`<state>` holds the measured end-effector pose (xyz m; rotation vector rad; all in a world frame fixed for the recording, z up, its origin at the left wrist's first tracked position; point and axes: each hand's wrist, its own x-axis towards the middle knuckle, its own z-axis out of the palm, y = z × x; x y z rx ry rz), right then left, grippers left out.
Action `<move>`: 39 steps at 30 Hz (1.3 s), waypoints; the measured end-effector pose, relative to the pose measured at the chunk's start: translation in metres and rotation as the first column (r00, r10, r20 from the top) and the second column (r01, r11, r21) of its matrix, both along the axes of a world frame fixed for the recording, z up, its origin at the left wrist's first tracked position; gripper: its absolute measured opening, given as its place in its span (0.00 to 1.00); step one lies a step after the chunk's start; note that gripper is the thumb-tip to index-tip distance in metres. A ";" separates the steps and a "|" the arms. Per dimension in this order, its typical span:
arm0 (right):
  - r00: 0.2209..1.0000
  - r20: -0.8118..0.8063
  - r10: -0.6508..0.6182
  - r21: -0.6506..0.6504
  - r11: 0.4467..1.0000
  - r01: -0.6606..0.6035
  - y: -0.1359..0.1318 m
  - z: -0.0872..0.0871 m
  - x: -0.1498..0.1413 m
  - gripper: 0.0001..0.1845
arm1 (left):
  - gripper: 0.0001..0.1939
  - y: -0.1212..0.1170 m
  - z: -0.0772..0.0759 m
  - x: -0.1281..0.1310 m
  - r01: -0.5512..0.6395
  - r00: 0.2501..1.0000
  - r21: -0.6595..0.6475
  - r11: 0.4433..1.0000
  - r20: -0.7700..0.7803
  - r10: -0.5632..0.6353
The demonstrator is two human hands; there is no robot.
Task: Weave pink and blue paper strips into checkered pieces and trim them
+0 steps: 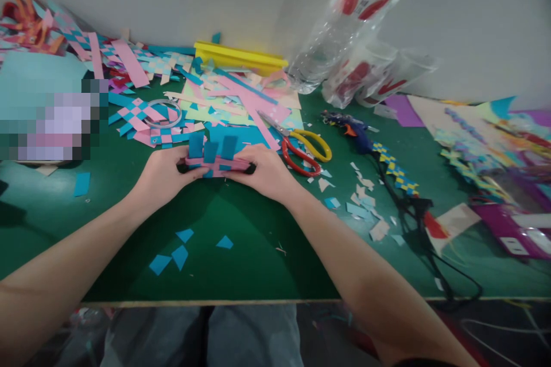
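Between both hands is a small woven paper piece (pixel 219 163) of pink and blue strips, with several blue strip ends standing up from it. My left hand (pixel 166 172) pinches its left end, thumb in front and fingers behind. At the right end my right hand (pixel 264 172) grips it the same way; some fingers are hidden behind the paper. The piece is held just above the green table (pixel 258 269). Scissors (pixel 303 149) with one red and one yellow handle lie beyond my right hand, blades partly over paper strips.
Loose pink and blue paper strips (pixel 241 97) pile up at the back by a yellow tray (pixel 241 59). A roll of tape (pixel 163 113) lies left of them. Plastic cups (pixel 365 74) stand back right. A blue glue gun (pixel 357 135) with a black cord lies on the right. Blue scraps (pixel 179 255) lie in front.
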<state>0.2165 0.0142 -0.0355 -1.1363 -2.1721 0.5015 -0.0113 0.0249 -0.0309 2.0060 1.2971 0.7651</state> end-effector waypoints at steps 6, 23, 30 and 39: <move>0.980 -0.192 -0.049 -0.182 0.983 0.013 -0.007 0.008 -0.003 0.07 | 0.15 -0.002 0.008 0.003 -0.010 0.991 -0.130 0.991 0.127 0.027; 0.835 -0.513 -0.199 -0.500 0.860 -0.102 -0.011 0.011 -0.010 0.19 | 0.20 -0.001 0.005 0.007 0.055 0.727 -0.397 0.916 0.645 0.236; 0.816 -0.551 -0.178 -0.459 0.881 -0.117 -0.010 0.009 -0.009 0.16 | 0.17 0.000 0.008 0.009 0.227 0.617 -0.514 0.827 0.733 0.286; 0.817 -0.563 -0.127 -0.393 0.910 -0.129 -0.012 0.010 -0.011 0.15 | 0.16 -0.005 0.009 0.008 0.247 0.720 -0.522 0.816 0.662 0.206</move>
